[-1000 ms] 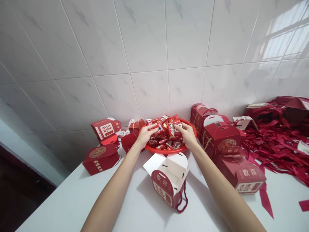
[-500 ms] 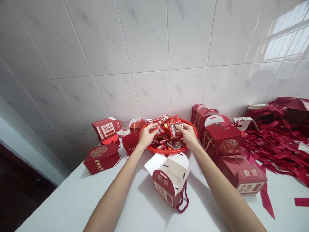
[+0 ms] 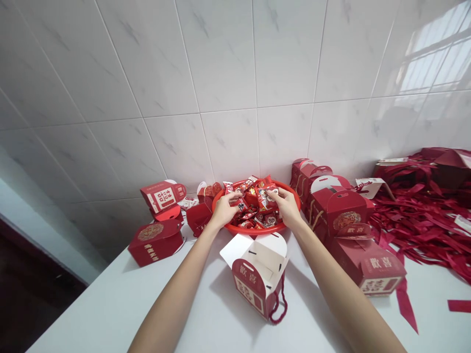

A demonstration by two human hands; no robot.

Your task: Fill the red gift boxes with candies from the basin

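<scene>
In front of your chest, on the white smooth-topped table (image 3: 206, 314), an open dark-red cardboard box with a white interior and burgundy cord handle (image 3: 248, 289) stands between your forearms, just on the near side of the round red plastic basin (image 3: 253, 230). Against your right forearm's outer side you have a cluster of dark-red cardboard gift boxes (image 3: 340, 208) reaching back to the grey-veined white tiled wall (image 3: 228, 142); the nearest crowds that arm most. Farther right spreads a tangled heap of crimson ribbon (image 3: 419, 225). To your left, a dark-red box with a round gold emblem (image 3: 156, 240) sits near the table's edge, and a red box with an angled flap (image 3: 198, 219) stands close by your left wrist.

Your arms reach forward around the open box and converge over the basin, which holds a pile of small glossy red-wrapped packets (image 3: 252, 213). Your left hand (image 3: 223, 210) is palm down over its left rim, fingers curled onto the packets. Your right hand (image 3: 288, 208) mirrors it, bent fingertips on a red-and-white packet (image 3: 265, 200). I cannot tell whether either hand grips anything.
</scene>
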